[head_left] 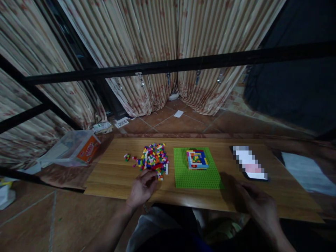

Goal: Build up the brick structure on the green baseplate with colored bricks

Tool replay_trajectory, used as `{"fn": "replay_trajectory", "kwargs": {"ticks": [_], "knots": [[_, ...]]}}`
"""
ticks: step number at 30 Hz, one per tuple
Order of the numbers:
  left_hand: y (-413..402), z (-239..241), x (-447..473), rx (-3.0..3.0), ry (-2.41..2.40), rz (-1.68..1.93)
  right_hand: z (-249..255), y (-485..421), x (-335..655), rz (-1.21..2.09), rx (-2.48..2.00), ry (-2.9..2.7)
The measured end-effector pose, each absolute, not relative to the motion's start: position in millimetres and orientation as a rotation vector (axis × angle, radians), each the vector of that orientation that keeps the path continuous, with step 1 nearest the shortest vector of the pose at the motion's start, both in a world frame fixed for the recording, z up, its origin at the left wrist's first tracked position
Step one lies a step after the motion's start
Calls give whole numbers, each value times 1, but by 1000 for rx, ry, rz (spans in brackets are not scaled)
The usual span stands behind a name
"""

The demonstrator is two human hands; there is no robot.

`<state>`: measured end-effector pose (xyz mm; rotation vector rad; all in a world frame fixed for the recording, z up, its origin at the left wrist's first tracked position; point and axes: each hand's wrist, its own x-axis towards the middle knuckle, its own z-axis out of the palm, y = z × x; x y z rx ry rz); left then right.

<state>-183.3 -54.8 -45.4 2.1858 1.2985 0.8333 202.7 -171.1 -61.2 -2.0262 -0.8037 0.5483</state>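
Observation:
A heap of small colourful toy building bricks lies left of centre on the wooden table. My left hand is at the heap's near edge, its fingers curled in towards the thumb; whatever they pinch is too small to make out. Right of the heap, a green studded baseplate lies flat. On its far half stands a low square brick build with blue, white, red and yellow rows around a multicoloured middle. Apart from the plate, my right hand hovers over the near right of the table, fingers loosely stretched out and holding nothing visible.
A phone with a blurred screen lies on the table's right side. A few stray bricks sit left of the heap. Beyond the left edge is a clear plastic box; white paper lies at the right. A dark metal bar crosses ahead.

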Motion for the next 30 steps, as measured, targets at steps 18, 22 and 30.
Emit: {"fn": "replay_trajectory", "kwargs": {"ticks": [18,22,30], "knots": [[-55,-69,-157,2553,1363,831,-58,-182,143,667,-1886,-828],[-59,-66,-155,2613,1333,904,-64,-176,97,731,-1733,-933],[-78,-63,-135,2549,1047,890,-66,-154,31,724,-1532,-1330]]}}
